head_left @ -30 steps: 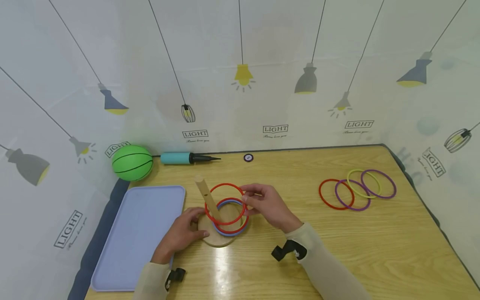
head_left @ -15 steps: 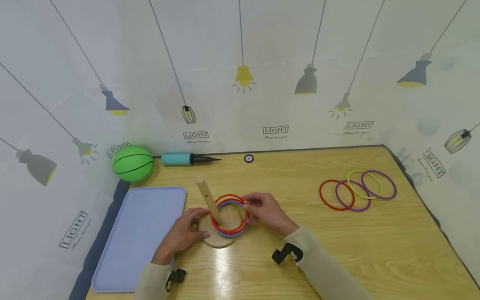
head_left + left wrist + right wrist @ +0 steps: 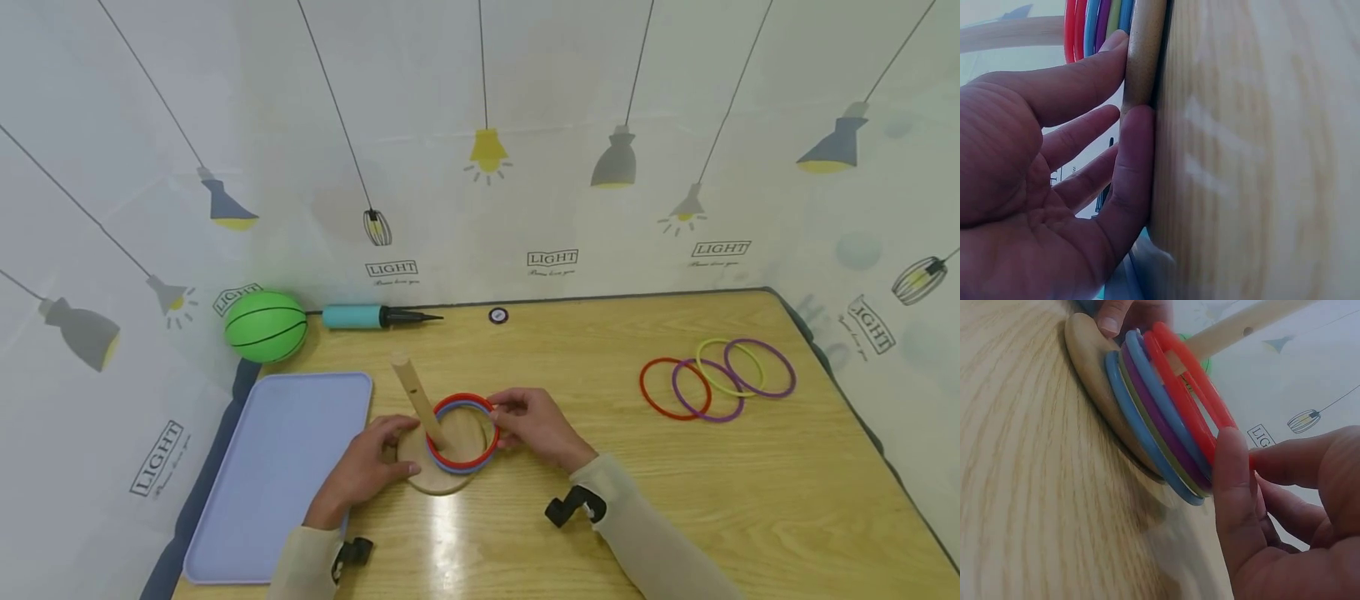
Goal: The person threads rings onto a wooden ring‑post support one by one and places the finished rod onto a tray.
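Observation:
A round wooden base [image 3: 427, 479] with an upright peg [image 3: 412, 388] stands on the table, slightly tilted in the head view. Stacked round the peg in the right wrist view are a blue ring [image 3: 1141, 431], a yellow-green one, a purple one, another blue one and two red ones on top. My right hand [image 3: 542, 427] pinches the topmost red ring [image 3: 1202, 384] between thumb and finger at its right side. My left hand [image 3: 365, 463] holds the left rim of the base, thumb and fingers spread along its edge [image 3: 1141, 69]; the fingertips behind it are partly hidden.
To the right lie overlapping loose rings: red [image 3: 649, 398], purple [image 3: 718, 419], yellow [image 3: 705, 346] and another purple [image 3: 793, 377]. At left is a pale blue tray [image 3: 285, 467]. Behind it sit a green ball [image 3: 266, 326], a teal hand pump [image 3: 352, 317] and a small dark disc [image 3: 498, 316].
My right hand has lowered the red ring down the peg onto the other red ring, so the two now line up. The left hand stays on the base.

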The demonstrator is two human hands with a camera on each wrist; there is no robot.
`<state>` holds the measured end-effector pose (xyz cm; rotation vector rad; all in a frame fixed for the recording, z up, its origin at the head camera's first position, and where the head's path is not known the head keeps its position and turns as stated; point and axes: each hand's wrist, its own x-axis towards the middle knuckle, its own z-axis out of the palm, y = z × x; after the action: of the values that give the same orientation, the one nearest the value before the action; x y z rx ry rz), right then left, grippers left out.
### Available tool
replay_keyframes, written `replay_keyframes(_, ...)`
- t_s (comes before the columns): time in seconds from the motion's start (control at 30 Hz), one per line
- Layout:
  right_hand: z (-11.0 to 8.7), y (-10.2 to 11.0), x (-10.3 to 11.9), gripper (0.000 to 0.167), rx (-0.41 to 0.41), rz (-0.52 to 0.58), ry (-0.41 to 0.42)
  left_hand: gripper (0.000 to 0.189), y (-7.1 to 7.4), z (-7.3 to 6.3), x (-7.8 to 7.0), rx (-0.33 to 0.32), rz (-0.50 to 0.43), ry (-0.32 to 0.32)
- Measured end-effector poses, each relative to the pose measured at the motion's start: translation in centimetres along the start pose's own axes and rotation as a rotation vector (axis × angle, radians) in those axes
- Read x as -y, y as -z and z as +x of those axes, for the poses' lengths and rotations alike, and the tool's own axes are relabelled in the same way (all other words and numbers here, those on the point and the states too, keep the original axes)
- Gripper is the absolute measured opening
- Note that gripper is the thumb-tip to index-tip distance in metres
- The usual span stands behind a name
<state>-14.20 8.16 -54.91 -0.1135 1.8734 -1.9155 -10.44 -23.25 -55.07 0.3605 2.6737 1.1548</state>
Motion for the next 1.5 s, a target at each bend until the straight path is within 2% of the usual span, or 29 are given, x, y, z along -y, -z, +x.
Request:
replay_keyframes(0.23,-0.2,0.3,0.1,0.031,-0.019,-0.026,-0.001,0.062,0.0,0.1,0.0,0.002,0.005,0.002)
replay_keyframes(0.37,-0.4,0.8,0.1,0.030,-0.043,-0.070,0.032,0.062,0.0,0.1,0.0,-0.001,0.011,-0.008)
replay_keyframes(0.53,-0.8,2.0,0.3,0.030,-0.065,-0.131,0.090,0.062,0.0,0.1,0.0,-0.003,0.017,-0.008)
replay_keyframes(0.73,-2.0,3.9,0.8,0.033,-0.074,-0.164,0.099,0.062,0.0,0.2,-0.2,-0.004,0.014,-0.001)
replay_keyframes(0.97,-3.7,6.8,0.9,0.035,-0.139,-0.222,0.104,0.062,0.1,0.1,-0.4,-0.006,0.014,0.017)
replay_keyframes(1.5,-8.5,15.9,0.3,0.044,-0.309,-0.333,0.114,0.061,-0.1,0.1,-0.4,-0.013,0.012,0.026)
